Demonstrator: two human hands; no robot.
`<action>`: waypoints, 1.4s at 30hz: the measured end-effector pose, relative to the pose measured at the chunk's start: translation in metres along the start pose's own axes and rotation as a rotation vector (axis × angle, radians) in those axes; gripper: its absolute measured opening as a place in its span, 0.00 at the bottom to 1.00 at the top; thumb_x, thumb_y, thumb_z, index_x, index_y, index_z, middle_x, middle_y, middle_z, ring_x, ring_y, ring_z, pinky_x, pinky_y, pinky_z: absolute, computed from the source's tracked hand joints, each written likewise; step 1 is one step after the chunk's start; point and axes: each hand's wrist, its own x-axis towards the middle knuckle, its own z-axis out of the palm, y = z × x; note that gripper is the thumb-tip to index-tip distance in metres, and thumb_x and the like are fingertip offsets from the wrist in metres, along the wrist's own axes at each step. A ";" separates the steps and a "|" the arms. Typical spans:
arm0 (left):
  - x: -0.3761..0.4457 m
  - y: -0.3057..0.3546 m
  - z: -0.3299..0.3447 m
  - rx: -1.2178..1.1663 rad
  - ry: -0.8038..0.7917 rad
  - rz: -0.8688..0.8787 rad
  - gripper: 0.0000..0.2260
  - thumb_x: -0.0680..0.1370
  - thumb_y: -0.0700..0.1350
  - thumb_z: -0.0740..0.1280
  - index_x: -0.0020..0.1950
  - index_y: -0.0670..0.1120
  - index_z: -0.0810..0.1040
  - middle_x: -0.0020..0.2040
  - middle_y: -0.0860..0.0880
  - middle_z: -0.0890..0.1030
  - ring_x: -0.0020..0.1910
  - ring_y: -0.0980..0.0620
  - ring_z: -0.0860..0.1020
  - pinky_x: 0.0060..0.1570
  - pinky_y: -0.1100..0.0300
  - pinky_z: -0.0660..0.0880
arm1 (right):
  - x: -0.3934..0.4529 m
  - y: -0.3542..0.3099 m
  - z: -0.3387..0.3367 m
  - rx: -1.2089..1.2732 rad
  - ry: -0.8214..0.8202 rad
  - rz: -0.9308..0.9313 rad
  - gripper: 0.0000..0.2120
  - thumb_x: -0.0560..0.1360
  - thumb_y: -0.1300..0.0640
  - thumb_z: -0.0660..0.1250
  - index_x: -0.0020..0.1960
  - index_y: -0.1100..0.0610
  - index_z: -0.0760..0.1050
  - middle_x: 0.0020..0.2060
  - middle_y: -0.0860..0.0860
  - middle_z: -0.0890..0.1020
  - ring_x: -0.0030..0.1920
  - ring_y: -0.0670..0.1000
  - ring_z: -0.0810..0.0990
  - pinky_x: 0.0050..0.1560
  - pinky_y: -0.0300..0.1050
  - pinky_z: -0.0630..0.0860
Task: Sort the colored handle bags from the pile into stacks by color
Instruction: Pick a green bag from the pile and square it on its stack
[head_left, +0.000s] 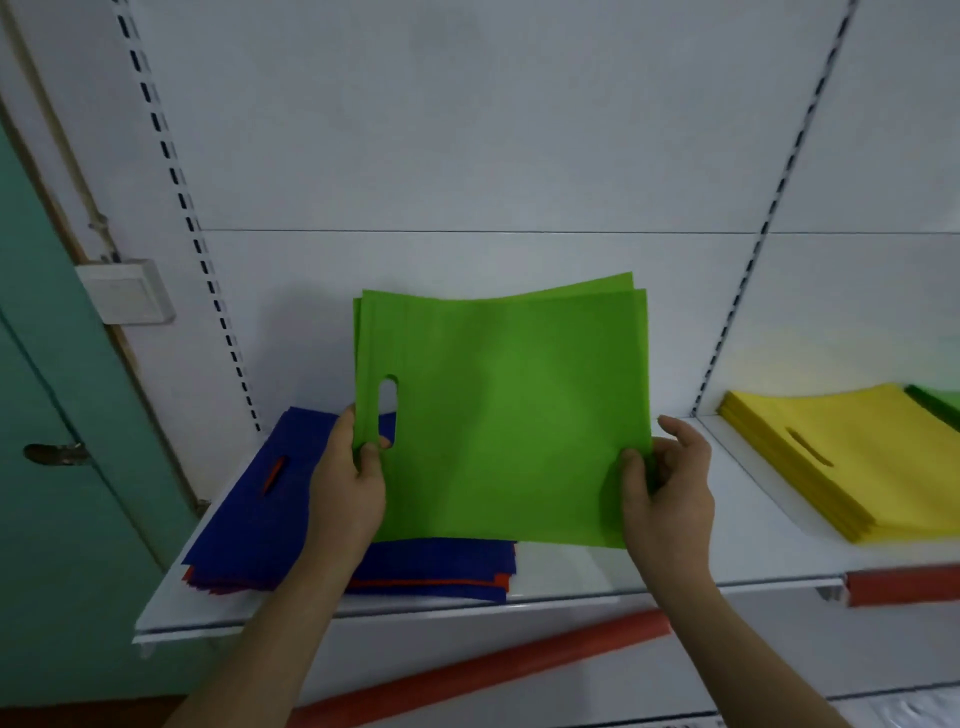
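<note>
White metal shelf (571, 571) carried everything, backed by a white slotted panel. On its left part lay the mixed pile of flat blue and orange non-woven handle bags (249, 519), blue on top, orange edges showing beneath. Well apart on the right part sat the squared stack of yellow handle bags (852, 467); a sliver of darker green showed at the frame edge behind it, too cut off to identify.

You held the small sheaf of light green handle bags (509, 415) upright above the shelf, between the two stacks and overlapping the pile's right side. Its handle slot ran vertically along the left edge.

Your left hand (348, 488) pinched the left edge just below the slot, thumb in front. Your right hand (670, 488) pinched the lower right corner, thumb on the face, remaining fingers loose and spread behind.

Judgement: the bare shelf stretch lay directly below and right of the sheaf, so your right hand was nearer the likely drop spot. No green stack was clearly visible there.
</note>
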 end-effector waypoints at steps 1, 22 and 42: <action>0.000 0.003 0.003 -0.007 -0.022 0.012 0.20 0.87 0.40 0.58 0.77 0.55 0.69 0.54 0.57 0.82 0.45 0.58 0.79 0.40 0.60 0.75 | -0.002 -0.002 -0.006 -0.016 0.033 0.002 0.19 0.83 0.56 0.67 0.70 0.46 0.65 0.49 0.40 0.81 0.43 0.40 0.80 0.37 0.44 0.71; -0.100 0.094 0.147 -0.157 -0.324 0.276 0.29 0.82 0.35 0.63 0.79 0.57 0.63 0.56 0.48 0.80 0.44 0.46 0.79 0.40 0.56 0.68 | -0.096 0.046 -0.218 -0.466 0.328 0.008 0.16 0.83 0.64 0.63 0.69 0.56 0.78 0.54 0.46 0.77 0.48 0.47 0.76 0.46 0.43 0.70; -0.285 0.239 0.419 -0.065 -0.568 0.437 0.21 0.82 0.37 0.65 0.75 0.46 0.74 0.65 0.46 0.78 0.63 0.45 0.76 0.57 0.54 0.72 | -0.072 0.200 -0.525 -0.526 0.423 0.240 0.27 0.79 0.67 0.64 0.76 0.52 0.73 0.60 0.48 0.78 0.54 0.50 0.77 0.50 0.49 0.74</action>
